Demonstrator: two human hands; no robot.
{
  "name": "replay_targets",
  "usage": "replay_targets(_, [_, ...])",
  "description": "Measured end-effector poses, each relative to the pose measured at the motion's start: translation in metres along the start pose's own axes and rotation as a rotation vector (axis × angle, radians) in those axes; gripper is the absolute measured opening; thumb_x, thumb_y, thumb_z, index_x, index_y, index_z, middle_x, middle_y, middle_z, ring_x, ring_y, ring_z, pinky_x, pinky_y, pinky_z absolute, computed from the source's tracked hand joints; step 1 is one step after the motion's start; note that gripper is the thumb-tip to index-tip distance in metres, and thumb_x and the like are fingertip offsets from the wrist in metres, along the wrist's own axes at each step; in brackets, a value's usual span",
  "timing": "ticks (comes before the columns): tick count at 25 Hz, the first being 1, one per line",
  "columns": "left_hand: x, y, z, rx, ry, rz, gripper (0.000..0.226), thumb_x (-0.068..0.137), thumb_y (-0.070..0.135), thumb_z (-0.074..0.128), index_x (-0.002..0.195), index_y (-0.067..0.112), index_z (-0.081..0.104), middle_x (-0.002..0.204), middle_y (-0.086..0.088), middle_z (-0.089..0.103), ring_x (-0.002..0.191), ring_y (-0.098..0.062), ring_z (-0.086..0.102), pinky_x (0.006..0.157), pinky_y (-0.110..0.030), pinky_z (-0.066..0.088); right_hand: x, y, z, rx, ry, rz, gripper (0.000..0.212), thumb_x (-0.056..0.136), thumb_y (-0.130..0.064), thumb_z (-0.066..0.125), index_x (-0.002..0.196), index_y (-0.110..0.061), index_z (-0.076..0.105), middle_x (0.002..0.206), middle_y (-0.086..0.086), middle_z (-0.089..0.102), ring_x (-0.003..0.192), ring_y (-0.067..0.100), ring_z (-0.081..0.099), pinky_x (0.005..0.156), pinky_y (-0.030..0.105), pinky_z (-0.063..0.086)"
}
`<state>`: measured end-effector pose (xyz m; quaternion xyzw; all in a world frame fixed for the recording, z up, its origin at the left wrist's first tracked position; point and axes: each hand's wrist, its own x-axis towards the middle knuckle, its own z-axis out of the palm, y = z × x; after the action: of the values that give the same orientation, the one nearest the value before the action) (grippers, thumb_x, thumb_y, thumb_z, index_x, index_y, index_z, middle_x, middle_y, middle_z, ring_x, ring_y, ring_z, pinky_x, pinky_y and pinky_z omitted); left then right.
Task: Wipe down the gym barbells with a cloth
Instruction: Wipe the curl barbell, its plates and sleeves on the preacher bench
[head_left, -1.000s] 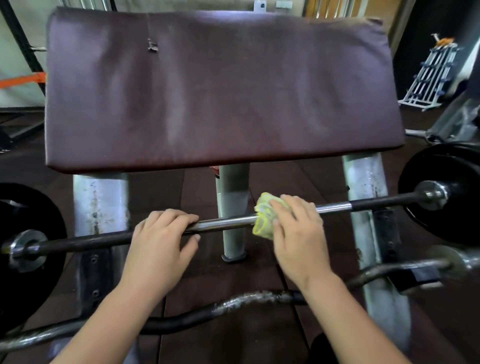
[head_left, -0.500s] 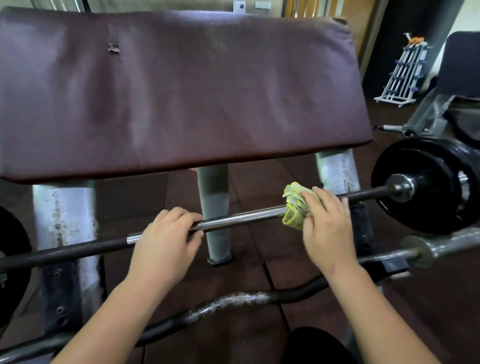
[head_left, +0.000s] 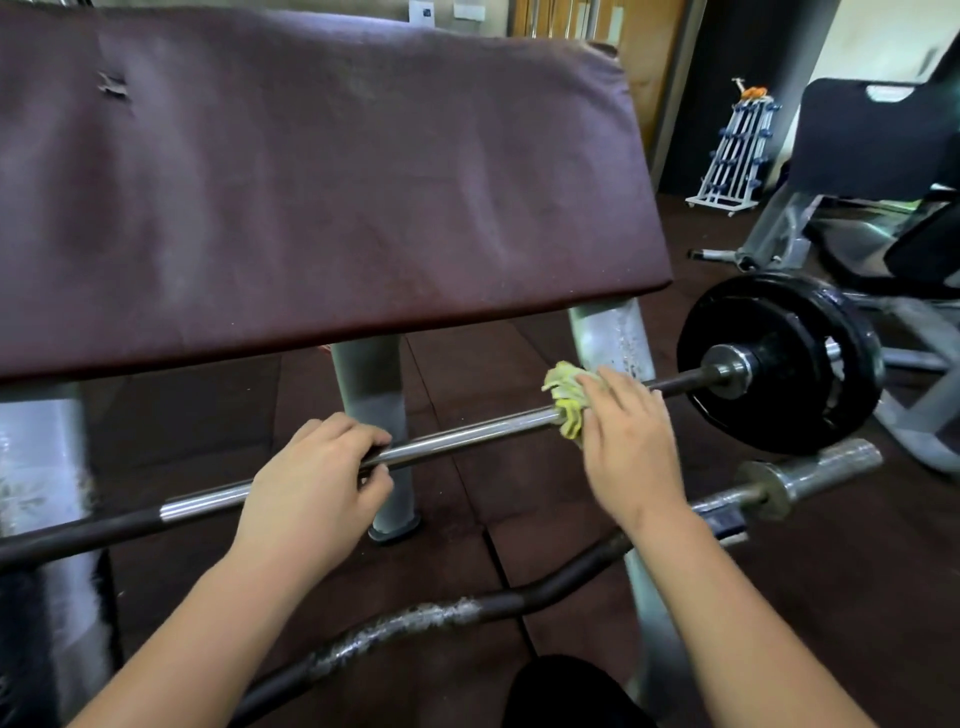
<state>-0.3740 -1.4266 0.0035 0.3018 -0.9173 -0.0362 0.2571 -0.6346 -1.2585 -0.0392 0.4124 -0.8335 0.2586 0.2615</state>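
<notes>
a worn maroon pad (head_left: 311, 182) fills the upper left and centre of the frame, tilted and standing on pale grey posts (head_left: 374, 415). under its lower edge the straight barbell (head_left: 467, 434) runs from the lower left edge up toward the right. its middle stretch is bright, mirror-like chrome, while the 2 outer stretches are dark and dull. a 2nd bar, the curl bar (head_left: 415, 618), crosses the bottom of the frame nearer the camera; it is wavy and dark, with whitish flaking patches along its middle and a grey sleeve at its right end. at the right of the frame a black weight plate (head_left: 800, 415) sits on the straight barbell behind a metal collar (head_left: 727, 370). the left hand (head_left: 306, 499), left of centre, grasps the chrome stretch, fingers curled over the top and thumb underneath. the right hand (head_left: 631, 447), right of centre, clasps the cloth (head_left: 566, 395) against the bar just where chrome gives way to the dark stretch. the cloth is yellow-green and bunched, and its folds stick out on the left side of the hand. a small tear (head_left: 111, 85) marks the pad at the upper left.
</notes>
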Motion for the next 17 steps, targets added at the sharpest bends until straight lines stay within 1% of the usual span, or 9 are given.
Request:
replay_targets(2, [0.002, 0.003, 0.004, -0.006, 0.001, 0.019, 0.028, 0.084, 0.034, 0.067, 0.11, 0.028, 0.067, 0.102, 0.014, 0.061, 0.1, -0.017, 0.057, 0.071, -0.035, 0.053, 0.005, 0.007, -0.001, 0.005, 0.03, 0.058, 0.046, 0.092, -0.021, 0.04, 0.132, -0.009, 0.06, 0.139, 0.015, 0.056, 0.126, 0.037, 0.051, 0.109, 0.051, 0.039])
replay_targets(4, [0.004, 0.007, 0.008, -0.002, -0.004, 0.044, 0.031, 0.083, 0.037, 0.067, 0.113, 0.027, 0.067, 0.103, 0.012, 0.061, 0.1, -0.019, 0.058, 0.072, -0.038, 0.054, 0.003, -0.012, 0.003, 0.031, 0.061, 0.129, 0.049, 0.089, -0.021, 0.039, 0.131, -0.006, 0.059, 0.139, 0.017, 0.054, 0.129, 0.039, 0.047, 0.111, 0.05, 0.038])
replay_targets(5, [0.006, 0.01, 0.011, -0.001, -0.006, 0.052, 0.032, 0.083, 0.038, 0.067, 0.113, 0.027, 0.066, 0.103, 0.012, 0.061, 0.1, -0.02, 0.058, 0.072, -0.039, 0.054, -0.001, -0.023, 0.005, 0.042, 0.062, 0.135, 0.048, 0.089, -0.019, 0.041, 0.132, -0.006, 0.058, 0.14, 0.016, 0.052, 0.131, 0.039, 0.045, 0.112, 0.05, 0.037])
replay_targets(8, [0.012, 0.021, 0.017, -0.013, -0.016, 0.064, 0.034, 0.084, 0.039, 0.065, 0.116, 0.028, 0.065, 0.106, 0.012, 0.061, 0.103, -0.019, 0.058, 0.074, -0.039, 0.054, -0.016, -0.033, 0.005, 0.08, 0.005, 0.018, 0.049, 0.091, -0.014, 0.046, 0.139, -0.008, 0.053, 0.146, 0.012, 0.048, 0.137, 0.034, 0.04, 0.116, 0.046, 0.034])
replay_targets(10, [0.015, 0.028, 0.02, -0.021, -0.024, 0.079, 0.035, 0.085, 0.04, 0.064, 0.118, 0.029, 0.064, 0.107, 0.012, 0.06, 0.105, -0.018, 0.057, 0.076, -0.038, 0.053, -0.011, -0.017, -0.001, 0.061, -0.017, -0.064, 0.049, 0.091, -0.015, 0.044, 0.139, -0.009, 0.054, 0.143, 0.011, 0.05, 0.134, 0.034, 0.043, 0.116, 0.046, 0.034])
replay_targets(11, [0.017, 0.032, 0.021, -0.026, -0.027, 0.083, 0.035, 0.085, 0.039, 0.064, 0.119, 0.03, 0.064, 0.108, 0.012, 0.06, 0.106, -0.018, 0.056, 0.077, -0.038, 0.053, -0.005, -0.004, -0.003, 0.035, -0.009, -0.072, 0.048, 0.09, -0.015, 0.043, 0.136, -0.008, 0.056, 0.139, 0.012, 0.053, 0.131, 0.035, 0.045, 0.114, 0.047, 0.035])
replay_targets(13, [0.019, 0.036, 0.023, -0.035, -0.03, 0.088, 0.035, 0.086, 0.038, 0.064, 0.12, 0.03, 0.063, 0.108, 0.012, 0.059, 0.107, -0.018, 0.056, 0.077, -0.037, 0.053, 0.008, 0.021, -0.007, -0.032, 0.028, -0.015, 0.048, 0.086, -0.016, 0.042, 0.129, -0.006, 0.06, 0.132, 0.014, 0.057, 0.127, 0.038, 0.048, 0.113, 0.048, 0.036])
replay_targets(15, [0.019, 0.037, 0.024, -0.035, -0.028, 0.093, 0.035, 0.086, 0.037, 0.064, 0.12, 0.029, 0.063, 0.108, 0.012, 0.059, 0.107, -0.017, 0.056, 0.075, -0.037, 0.053, 0.016, 0.037, -0.01, -0.063, 0.059, 0.067, 0.05, 0.085, -0.016, 0.04, 0.127, -0.002, 0.062, 0.13, 0.015, 0.059, 0.125, 0.038, 0.05, 0.113, 0.047, 0.038])
replay_targets(17, [0.02, 0.037, 0.025, -0.04, -0.034, 0.095, 0.034, 0.087, 0.034, 0.064, 0.121, 0.029, 0.063, 0.108, 0.012, 0.06, 0.106, -0.018, 0.056, 0.076, -0.039, 0.053, 0.016, 0.029, -0.01, -0.033, 0.092, 0.123, 0.051, 0.082, -0.013, 0.04, 0.127, -0.001, 0.062, 0.13, 0.015, 0.059, 0.122, 0.036, 0.051, 0.111, 0.043, 0.04])
